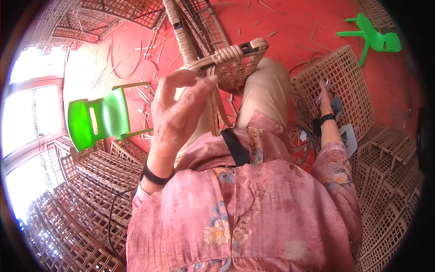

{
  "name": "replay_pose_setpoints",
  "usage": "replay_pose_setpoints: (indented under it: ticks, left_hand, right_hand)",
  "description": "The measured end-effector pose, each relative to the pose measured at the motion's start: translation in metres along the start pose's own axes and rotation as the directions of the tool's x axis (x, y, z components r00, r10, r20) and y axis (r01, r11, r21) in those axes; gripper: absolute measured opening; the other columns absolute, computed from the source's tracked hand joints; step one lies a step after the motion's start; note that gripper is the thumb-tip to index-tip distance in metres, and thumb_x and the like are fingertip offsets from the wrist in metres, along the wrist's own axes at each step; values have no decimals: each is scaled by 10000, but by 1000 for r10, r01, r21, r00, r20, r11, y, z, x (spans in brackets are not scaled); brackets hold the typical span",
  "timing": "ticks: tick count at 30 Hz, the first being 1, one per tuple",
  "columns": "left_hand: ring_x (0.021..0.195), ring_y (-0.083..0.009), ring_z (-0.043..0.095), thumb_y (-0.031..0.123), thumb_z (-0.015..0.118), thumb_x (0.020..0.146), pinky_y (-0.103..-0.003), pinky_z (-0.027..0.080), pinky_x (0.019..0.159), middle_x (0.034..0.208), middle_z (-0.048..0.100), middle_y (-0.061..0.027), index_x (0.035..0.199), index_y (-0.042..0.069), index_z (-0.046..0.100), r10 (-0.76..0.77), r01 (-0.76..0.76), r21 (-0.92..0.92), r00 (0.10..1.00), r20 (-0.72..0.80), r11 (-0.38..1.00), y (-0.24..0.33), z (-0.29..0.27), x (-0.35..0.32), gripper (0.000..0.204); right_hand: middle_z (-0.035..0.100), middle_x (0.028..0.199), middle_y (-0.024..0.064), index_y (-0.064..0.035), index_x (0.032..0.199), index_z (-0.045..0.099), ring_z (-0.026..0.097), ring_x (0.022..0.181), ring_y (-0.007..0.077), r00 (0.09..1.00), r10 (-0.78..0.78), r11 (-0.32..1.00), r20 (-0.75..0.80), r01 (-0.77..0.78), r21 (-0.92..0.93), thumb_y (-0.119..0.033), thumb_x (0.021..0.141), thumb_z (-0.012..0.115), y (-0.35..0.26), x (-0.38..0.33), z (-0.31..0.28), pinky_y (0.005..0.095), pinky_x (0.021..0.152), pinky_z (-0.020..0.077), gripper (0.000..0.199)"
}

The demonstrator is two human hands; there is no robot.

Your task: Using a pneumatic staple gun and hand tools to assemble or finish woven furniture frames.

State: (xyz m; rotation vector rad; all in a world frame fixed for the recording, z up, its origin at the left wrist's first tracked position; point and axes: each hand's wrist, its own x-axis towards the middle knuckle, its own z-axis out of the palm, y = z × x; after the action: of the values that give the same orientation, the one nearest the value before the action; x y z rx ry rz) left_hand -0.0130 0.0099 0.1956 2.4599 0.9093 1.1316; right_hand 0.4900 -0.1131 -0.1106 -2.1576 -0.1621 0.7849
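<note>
A wicker piece [229, 55] with a dark frame bar and tan strip wound round its edge stands at my knees. My left hand [179, 106] is at its near corner, thumb and forefinger pinching a flat rattan strip [218, 106]. The strip hangs in a loop toward my lap. Out to the right, my right hand [325, 100] is held beside a large woven panel [346, 84]. A small shiny metallic thing shows at its fingertips; I cannot make out its kind.
Green plastic chairs stand at the left [108, 113] and far right [378, 40]. Stacked woven panels fill the lower left [86, 204] and lower right [389, 181]. Cut strip scraps [158, 52] litter the red floor [290, 22]. A pale box-like thing [348, 138] sits by my right forearm.
</note>
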Motion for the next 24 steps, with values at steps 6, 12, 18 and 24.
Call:
replay_pose_setpoints:
  ticks: [6,12,18,24]
  left_hand:
    - [746,-224,633,-29,742,668,-327,504,632,880,650,-71,1003,100,742,136,-131,110,990,-34,985,1,3,15,359]
    - [724,-259,649,-32,678,777,-355,514,633,822,663,-98,995,55,706,47,-47,4,999,-10,999,3,6,34,237]
    - [719,-276,631,-7,696,754,-361,499,629,804,621,-85,997,61,700,103,-101,-30,993,53,994,10,1,38,252]
    - [744,-269,620,31,711,771,-363,493,687,793,612,-72,971,61,681,194,-190,-41,973,127,981,-11,-6,57,205]
  right_hand:
    - [545,1296,155,48,1335,493,533,1181,261,957,-261,958,-129,273,85,-466,901,653,-37,-27,18,373,979,433,692]
    - [543,1333,176,10,1321,523,569,1158,239,693,-720,664,-45,706,246,-293,925,664,-147,-165,64,364,972,463,517]
    - [651,1121,64,-59,1109,673,589,1054,191,359,-929,369,91,873,319,-198,875,711,-218,-319,83,341,902,481,274]
    - [663,1021,33,-102,994,689,598,940,232,-176,-981,-175,85,984,24,-148,755,761,-248,-345,119,340,767,442,254]
